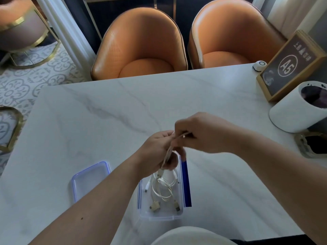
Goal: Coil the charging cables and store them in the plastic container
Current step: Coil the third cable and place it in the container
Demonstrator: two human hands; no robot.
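A clear plastic container [180, 191] with blue clips stands on the marble table near its front edge. Inside it lie white coiled charging cables [163, 189] with several plugs. Just above the container's far end, my left hand [156, 152] grips a bundle of white cable [168, 153], whose plug end hangs down toward the container. My right hand [200, 133] pinches the upper end of the same cable, close against the left hand. The container's clear lid [91, 179] with a blue rim lies flat to the left.
A white cylindrical bin [299, 110], a wooden table sign marked A5 [290, 66] and a small white call button [259, 65] stand at the right. A dark gold-rimmed dish [311, 144] sits at the right edge. Two orange chairs [141, 46] face the table's far side.
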